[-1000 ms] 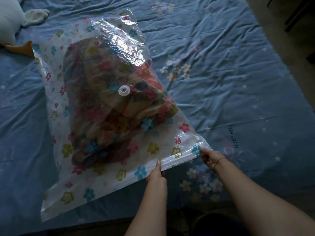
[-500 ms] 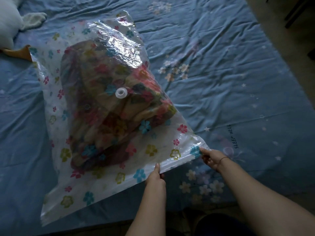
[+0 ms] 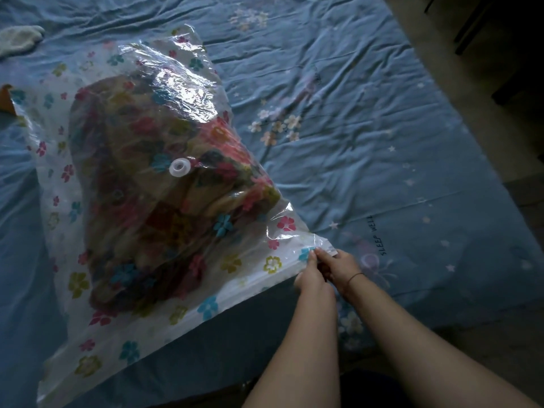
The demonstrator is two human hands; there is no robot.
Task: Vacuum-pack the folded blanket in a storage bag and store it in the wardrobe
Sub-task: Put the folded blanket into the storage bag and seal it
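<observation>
A clear storage bag [image 3: 73, 207] printed with coloured flowers lies on the bed, puffed up around a folded floral blanket [image 3: 159, 219]. A white round valve [image 3: 180, 168] sits on the bag's top face. The bag's zip edge runs along the near side toward its right corner. My left hand [image 3: 312, 275] pinches that zip edge close to the right corner. My right hand [image 3: 341, 266] grips the same corner just beside it, a thin band on its wrist. The two hands touch each other.
The bed is covered by a wrinkled blue sheet [image 3: 368, 119] with flower and star prints. A pale plush item [image 3: 20, 39] lies at the far left. Dark floor and furniture [image 3: 506, 48] lie beyond the bed's right edge.
My left hand has slid right along the zip edge from near its middle to the right corner, meeting my right hand. The view has shifted slightly.
</observation>
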